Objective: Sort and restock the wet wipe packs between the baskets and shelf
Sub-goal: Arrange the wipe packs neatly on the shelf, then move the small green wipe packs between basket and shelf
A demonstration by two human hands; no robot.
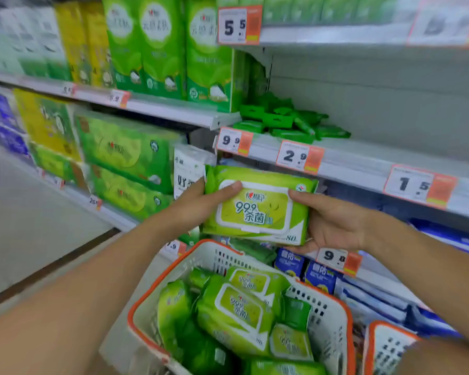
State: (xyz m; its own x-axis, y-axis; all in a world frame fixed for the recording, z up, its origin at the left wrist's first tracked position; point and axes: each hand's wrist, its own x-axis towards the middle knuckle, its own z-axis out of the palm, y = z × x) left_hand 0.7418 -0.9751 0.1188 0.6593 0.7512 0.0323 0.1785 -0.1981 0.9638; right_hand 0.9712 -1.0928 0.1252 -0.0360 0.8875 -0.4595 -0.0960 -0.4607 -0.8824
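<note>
Head view: both hands, left hand and right hand, grip wipe pack above basket.

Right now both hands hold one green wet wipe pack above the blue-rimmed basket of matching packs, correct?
Not quite: the head view shows the basket has an orange rim, not blue. The left hand and right hand do hold one green wet wipe pack above it.

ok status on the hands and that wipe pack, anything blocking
Left hand and right hand both grip one green wipe pack, held up before the shelf. Basket below holds more packs. Nothing in the way.
</note>
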